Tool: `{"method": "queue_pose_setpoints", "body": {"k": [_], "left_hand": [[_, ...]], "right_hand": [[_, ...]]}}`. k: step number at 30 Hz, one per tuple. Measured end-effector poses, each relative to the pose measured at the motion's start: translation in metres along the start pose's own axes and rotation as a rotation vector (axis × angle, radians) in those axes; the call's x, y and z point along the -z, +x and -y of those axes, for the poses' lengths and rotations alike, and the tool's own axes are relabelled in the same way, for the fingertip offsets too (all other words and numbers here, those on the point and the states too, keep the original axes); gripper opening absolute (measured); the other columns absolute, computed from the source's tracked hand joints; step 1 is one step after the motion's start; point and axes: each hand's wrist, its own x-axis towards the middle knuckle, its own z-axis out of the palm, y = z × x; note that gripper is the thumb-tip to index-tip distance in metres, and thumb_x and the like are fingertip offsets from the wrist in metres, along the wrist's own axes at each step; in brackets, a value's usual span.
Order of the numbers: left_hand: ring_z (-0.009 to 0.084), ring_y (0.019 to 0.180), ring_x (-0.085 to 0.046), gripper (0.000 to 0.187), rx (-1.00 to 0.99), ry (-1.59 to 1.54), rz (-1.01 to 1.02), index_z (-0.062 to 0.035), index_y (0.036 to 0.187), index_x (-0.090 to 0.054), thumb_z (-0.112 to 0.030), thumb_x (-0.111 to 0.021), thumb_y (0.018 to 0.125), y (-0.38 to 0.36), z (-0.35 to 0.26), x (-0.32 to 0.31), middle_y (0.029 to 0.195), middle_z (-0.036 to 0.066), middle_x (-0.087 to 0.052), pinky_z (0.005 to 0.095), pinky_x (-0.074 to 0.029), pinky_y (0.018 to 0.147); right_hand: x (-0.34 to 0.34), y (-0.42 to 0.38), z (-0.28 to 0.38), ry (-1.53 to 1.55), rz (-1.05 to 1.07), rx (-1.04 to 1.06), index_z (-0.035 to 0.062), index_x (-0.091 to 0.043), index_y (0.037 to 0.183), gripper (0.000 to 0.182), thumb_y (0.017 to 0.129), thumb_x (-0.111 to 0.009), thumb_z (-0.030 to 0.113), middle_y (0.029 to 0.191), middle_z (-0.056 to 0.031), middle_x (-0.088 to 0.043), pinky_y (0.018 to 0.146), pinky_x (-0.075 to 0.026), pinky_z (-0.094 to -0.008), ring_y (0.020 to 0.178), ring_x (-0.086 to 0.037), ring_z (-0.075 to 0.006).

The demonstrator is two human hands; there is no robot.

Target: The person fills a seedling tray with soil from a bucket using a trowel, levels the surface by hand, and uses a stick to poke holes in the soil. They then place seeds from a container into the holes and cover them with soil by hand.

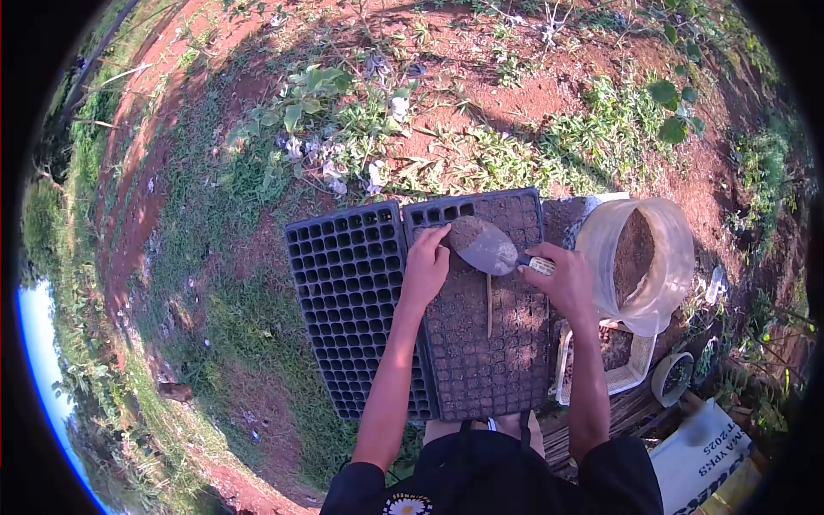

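My right hand [564, 276] is closed around the handle of a garden trowel [493, 251]. The trowel's metal blade points left and carries dark soil [468, 230]. At the blade's left edge is my left hand [427, 264], its fingers extended toward the soil; their undersides are hidden. Both hands are over a seedling tray [481, 360] whose cells are mostly filled with soil, while several cells at its far left corner look dark and hollow. A thin stick [489, 307] lies on the filled cells. Left of it, a second black seedling tray [348, 283] has hollow cells.
A translucent plastic cylinder [678, 257] with soil inside stands at the right. Nearer me are a pale rectangular basin [631, 369], a round container [671, 379] and a printed white sack [704, 459]. Grass, plants and red earth [455, 47] surround the trays.
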Motion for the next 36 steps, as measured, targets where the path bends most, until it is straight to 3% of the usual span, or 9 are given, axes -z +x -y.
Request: {"method": "queue_pose_setpoints", "body": {"k": [22, 24, 36], "left_hand": [[0.0352, 0.095, -0.066, 0.040, 0.070, 0.022, 0.035, 0.0022, 0.131, -0.063, 0.001, -0.052, 0.093, 0.016, -0.009, 0.003, 0.119, 0.018, -0.063, 0.0392, -0.051, 0.085], [0.0352, 0.095, -0.066, 0.040, 0.064, 0.017, 0.031, 0.0023, 0.131, -0.063, 0.001, -0.052, 0.093, 0.017, -0.009, 0.002, 0.119, 0.019, -0.063, 0.0396, -0.051, 0.085], [0.0359, 0.096, -0.066, 0.039, 0.028, 0.008, 0.016, 0.0036, 0.130, -0.063, 0.001, -0.053, 0.093, 0.018, -0.005, 0.001, 0.118, 0.020, -0.064, 0.0400, -0.051, 0.085]], "right_hand": [[0.012, 0.016, 0.021, -0.032, 0.055, -0.052, 0.0098, -0.079, 0.103, 0.032, 0.078, -0.082, 0.029, 0.086, -0.0091, -0.077, 0.074, -0.053, -0.0393, 0.072, -0.072, -0.0258], [0.012, 0.017, 0.022, 0.003, 0.000, -0.018, 0.0109, -0.078, 0.095, 0.025, 0.077, -0.081, 0.028, 0.079, -0.0136, -0.075, 0.075, -0.054, -0.0444, 0.076, -0.073, -0.0340], [0.014, 0.019, 0.024, -0.068, 0.018, -0.022, 0.0142, -0.078, 0.098, 0.027, 0.077, -0.083, 0.031, 0.076, -0.0124, -0.074, 0.070, -0.055, -0.0434, 0.071, -0.072, -0.0315]]}}
